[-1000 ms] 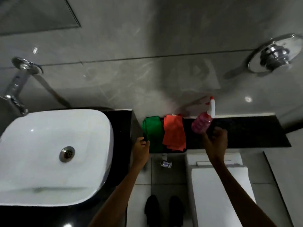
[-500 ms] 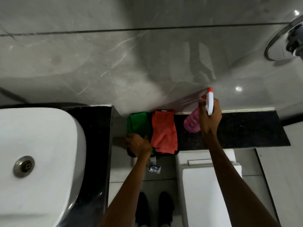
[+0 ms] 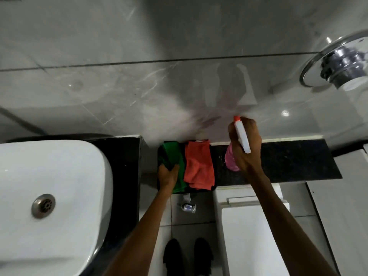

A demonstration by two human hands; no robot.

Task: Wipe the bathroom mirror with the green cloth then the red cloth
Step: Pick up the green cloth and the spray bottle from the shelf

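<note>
A green cloth [image 3: 172,156] lies on a black tray [image 3: 201,189] at the left end of a dark ledge, and my left hand [image 3: 167,174] is closed on its near part. Beside it on the right lies the red cloth [image 3: 199,165], untouched. My right hand [image 3: 246,148] grips a pink spray bottle [image 3: 231,160] by its white trigger head with an orange nozzle [image 3: 237,118], lifted off the ledge. The mirror is not in view.
A white basin [image 3: 49,196] on a black counter [image 3: 123,176] fills the left. The dark stone ledge [image 3: 298,162] runs right, above a white toilet cistern [image 3: 251,226]. A chrome wall fitting [image 3: 338,62] sticks out at upper right. Grey tiled wall ahead.
My left hand has closed on the green cloth and bunched it. My right hand took hold of the spray bottle and raised it off the ledge. The view shifted right and closer.
</note>
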